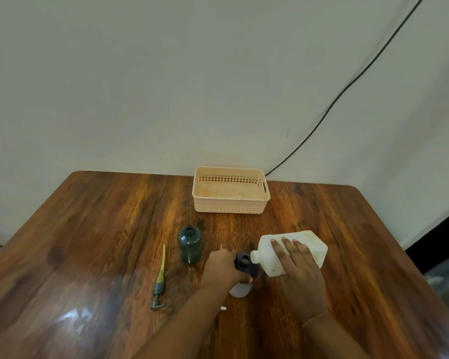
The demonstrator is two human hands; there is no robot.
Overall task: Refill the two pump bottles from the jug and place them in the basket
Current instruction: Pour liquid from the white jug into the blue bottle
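Jug [293,251] tipped at the mouth of the dark bottle [245,263], near centre of the table [88,229].

Right hand [300,265] wraps over the jug's flank, fingers spread and gripping, spout aimed toward nine o'clock and touching or just above the bottle's open neck. Left hand [224,266] is closed around the dark bottle, steadying it. A second, green bottle [189,244] stands uncapped toward ten o'clock of the hands; its pump [159,283] lies flat at the green bottle's seven o'clock. The basket [230,190] sits at twelve o'clock, nothing visible in it. The jug looks like stiff white plastic, probably heavy when full and smooth-sided, so a broad grip on the body suits it; the bottles seem light and tip-prone, best held low around the body. Whether liquid flows cannot be seen.
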